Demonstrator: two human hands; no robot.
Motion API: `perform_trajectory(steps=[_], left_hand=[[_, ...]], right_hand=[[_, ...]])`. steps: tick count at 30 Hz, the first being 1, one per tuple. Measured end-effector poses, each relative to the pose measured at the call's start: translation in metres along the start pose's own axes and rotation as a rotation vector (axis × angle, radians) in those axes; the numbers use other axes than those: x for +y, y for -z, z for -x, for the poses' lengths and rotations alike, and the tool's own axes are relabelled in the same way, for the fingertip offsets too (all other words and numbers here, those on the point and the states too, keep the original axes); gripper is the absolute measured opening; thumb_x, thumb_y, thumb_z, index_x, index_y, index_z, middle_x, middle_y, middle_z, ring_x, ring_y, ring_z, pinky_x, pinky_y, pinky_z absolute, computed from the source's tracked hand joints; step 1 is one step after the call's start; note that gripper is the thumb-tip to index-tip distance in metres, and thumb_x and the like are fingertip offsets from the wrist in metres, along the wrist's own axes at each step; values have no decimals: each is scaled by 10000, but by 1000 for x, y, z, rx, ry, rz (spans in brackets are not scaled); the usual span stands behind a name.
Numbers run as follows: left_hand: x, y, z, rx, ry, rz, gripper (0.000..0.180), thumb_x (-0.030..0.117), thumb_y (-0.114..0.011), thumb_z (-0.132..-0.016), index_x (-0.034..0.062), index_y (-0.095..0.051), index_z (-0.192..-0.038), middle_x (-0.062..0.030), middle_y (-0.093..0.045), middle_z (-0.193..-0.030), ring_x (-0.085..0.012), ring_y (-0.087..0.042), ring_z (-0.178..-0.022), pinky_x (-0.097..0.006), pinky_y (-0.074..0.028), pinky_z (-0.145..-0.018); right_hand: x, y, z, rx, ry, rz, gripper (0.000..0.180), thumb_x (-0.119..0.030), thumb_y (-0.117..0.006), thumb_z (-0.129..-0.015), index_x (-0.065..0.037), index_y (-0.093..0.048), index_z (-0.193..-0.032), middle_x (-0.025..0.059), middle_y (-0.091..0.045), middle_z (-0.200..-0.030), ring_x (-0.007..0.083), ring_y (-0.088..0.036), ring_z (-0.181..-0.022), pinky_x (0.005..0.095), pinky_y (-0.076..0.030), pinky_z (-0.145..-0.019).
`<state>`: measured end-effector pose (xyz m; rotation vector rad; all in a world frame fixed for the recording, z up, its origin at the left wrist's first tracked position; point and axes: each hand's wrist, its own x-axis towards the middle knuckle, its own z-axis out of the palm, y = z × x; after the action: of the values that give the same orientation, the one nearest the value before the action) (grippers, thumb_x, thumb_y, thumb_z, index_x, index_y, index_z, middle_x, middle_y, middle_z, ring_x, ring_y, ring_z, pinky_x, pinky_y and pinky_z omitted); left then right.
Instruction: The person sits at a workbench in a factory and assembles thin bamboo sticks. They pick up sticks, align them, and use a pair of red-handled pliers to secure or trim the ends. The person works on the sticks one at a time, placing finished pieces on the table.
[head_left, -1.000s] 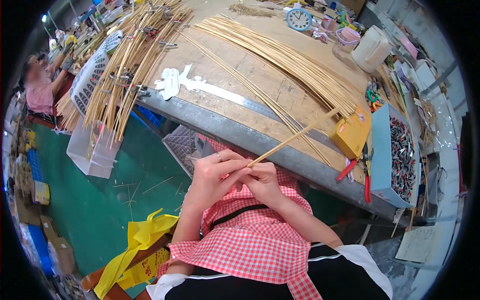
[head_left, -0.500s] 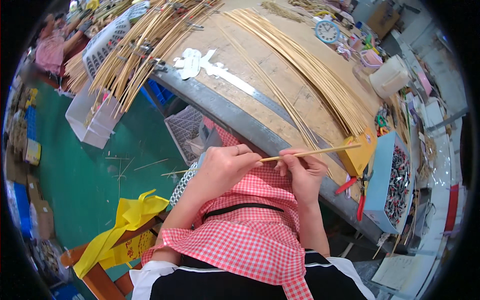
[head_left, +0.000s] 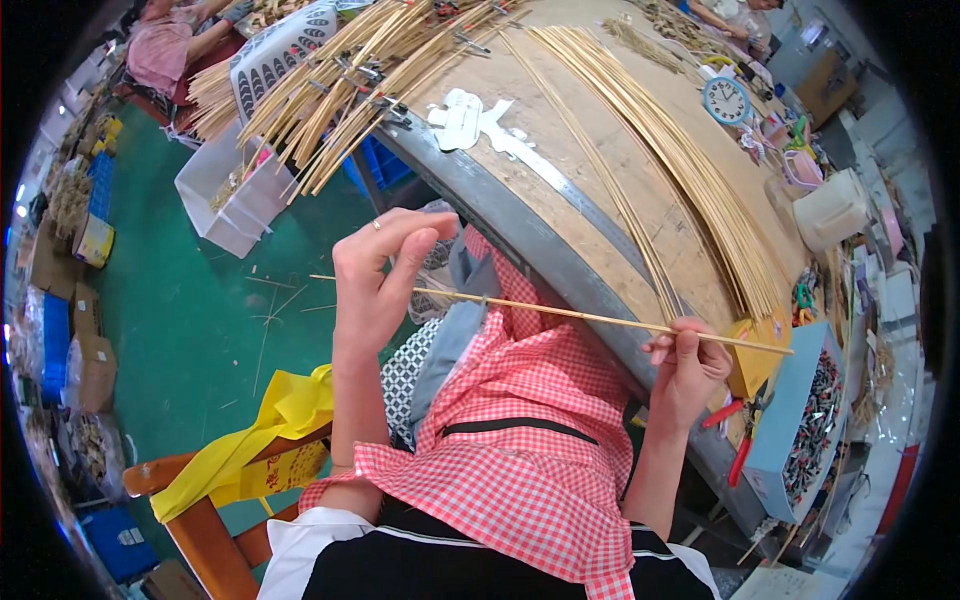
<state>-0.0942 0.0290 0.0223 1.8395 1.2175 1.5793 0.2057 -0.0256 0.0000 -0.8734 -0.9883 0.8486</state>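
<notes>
Currently, a thin, pale-tan, cane-like rod (head_left: 560, 310) spans a red-and-white checked apron (head_left: 520, 470) by a wood-topped bench (head_left: 605, 130), R hand (head_left: 692, 365) pinching it nr one end; L hand (head_left: 372, 268), thumb apart from fingers, overlaps it, contact unclear. W/ one-sided support, far end could swing.

A long, slender, straw-coloured stick (head_left: 560, 311) stretches almost straight through midair, running crosswise over a red-and-white checked apron (head_left: 500, 480), both ends free.
</notes>
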Motion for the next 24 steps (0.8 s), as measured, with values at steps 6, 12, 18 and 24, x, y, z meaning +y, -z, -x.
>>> perform_trajectory(steps=[6, 12, 18, 24], left_hand=[[15, -38, 12, -336, -90, 78, 176, 95, -604, -858, 5, -663, -997, -138, -667, -881, -263, -654, -795, -326, -511, -698], [22, -70, 23, -684, 0, 349, 197, 140, -586, -880, -4, -648, -1000, -153, -654, -835, -257, -654, -767, -323, -507, -701], [11, -75, 31, -750, 107, 573, 206, 161, -580, -903, -14, -665, -971, -83, -645, -705, -118, -606, -653, -268, -486, -612], [9, -81, 36, -835, 137, 667, 210, 160, -591, -900, -36, -662, -926, -71, -634, -702, -109, -577, -632, -267, -465, -578]], right_hand=[[3, -19, 3, -88, -47, 38, 70, 4, -594, -860, 60, -628, -836, 126, -615, -697, 167, -585, -524, 306, -526, -521], [2, -32, 6, -336, 81, 120, 17, 37, -624, -824, 30, -639, -822, 133, -635, -720, 153, -592, -538, 256, -487, -486], [-8, -28, 5, -495, 215, 183, 51, 58, -637, -801, 11, -655, -802, 138, -649, -721, 173, -615, -573, 268, -493, -492], [-24, -20, 9, -571, 208, 351, 117, 38, -622, -823, 18, -683, -921, 123, -666, -775, 155, -602, -618, 262, -479, -558]])
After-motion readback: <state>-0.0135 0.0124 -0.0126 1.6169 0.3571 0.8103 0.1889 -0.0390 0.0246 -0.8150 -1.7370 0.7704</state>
